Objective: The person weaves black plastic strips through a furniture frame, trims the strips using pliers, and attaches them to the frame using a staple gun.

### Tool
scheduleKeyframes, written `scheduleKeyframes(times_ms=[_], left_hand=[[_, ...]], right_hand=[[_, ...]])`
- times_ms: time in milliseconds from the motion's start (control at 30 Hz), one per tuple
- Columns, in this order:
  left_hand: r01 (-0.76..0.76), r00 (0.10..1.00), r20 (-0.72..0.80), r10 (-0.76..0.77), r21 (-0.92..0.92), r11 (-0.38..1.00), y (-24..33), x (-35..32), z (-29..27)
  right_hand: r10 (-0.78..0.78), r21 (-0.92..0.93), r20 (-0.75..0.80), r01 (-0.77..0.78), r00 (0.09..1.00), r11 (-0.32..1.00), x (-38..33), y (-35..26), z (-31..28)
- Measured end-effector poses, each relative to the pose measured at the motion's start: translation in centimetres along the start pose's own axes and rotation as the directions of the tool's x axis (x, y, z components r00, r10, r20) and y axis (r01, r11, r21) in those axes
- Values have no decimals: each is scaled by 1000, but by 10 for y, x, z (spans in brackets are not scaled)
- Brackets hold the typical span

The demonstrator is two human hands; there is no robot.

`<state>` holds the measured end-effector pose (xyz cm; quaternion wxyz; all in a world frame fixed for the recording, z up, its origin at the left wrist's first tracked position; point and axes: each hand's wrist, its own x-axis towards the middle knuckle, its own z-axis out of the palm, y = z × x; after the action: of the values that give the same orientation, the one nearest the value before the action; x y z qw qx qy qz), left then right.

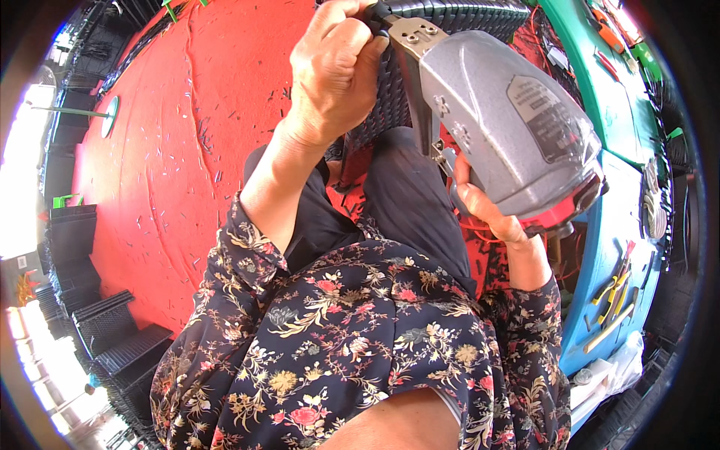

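My right hand (pixel 489 208) is wrapped round the grip of a grey nail gun (pixel 480 105) with a red rear rim. The tool's body hides part of that hand. Its narrow metal nose points up and left, toward my left hand (pixel 337 71). The left fingers are closed in a pinch on a black strip (pixel 379 12) right at the tip of the nose. Behind the tool, in front of my knees, stands a piece of black woven furniture (pixel 391 101).
Black scraps litter the red floor covering (pixel 187 157). A green and blue table (pixel 622 202) runs along the right, bearing pliers (pixel 616 296), a wooden-handled tool (pixel 609 328) and a clear plastic bag (pixel 628 360). Black woven pieces (pixel 124 330) stand at the left.
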<state>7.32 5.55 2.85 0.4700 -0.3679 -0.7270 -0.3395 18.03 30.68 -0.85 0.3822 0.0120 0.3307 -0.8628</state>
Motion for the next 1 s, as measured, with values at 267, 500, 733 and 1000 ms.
scheduleKeyframes(times_ms=[267, 500, 733, 1000], left_hand=[[121, 991, -52, -124, -56, 991, 9, -7, 4], [189, 980, -37, -193, -97, 977, 12, -8, -4], [351, 936, 21, -351, -107, 930, 13, -10, 1], [538, 842, 112, -527, -225, 812, 0, -19, 6]], right_hand=[[-445, -963, 11, 129, 895, 235, -2, -5, 29], [-373, -788, 32, 253, 927, 561, -8, -10, 34], [-517, -967, 32, 158, 856, 201, 4, 13, -11], [-685, -873, -82, 279, 724, 400, -2, 5, 7]])
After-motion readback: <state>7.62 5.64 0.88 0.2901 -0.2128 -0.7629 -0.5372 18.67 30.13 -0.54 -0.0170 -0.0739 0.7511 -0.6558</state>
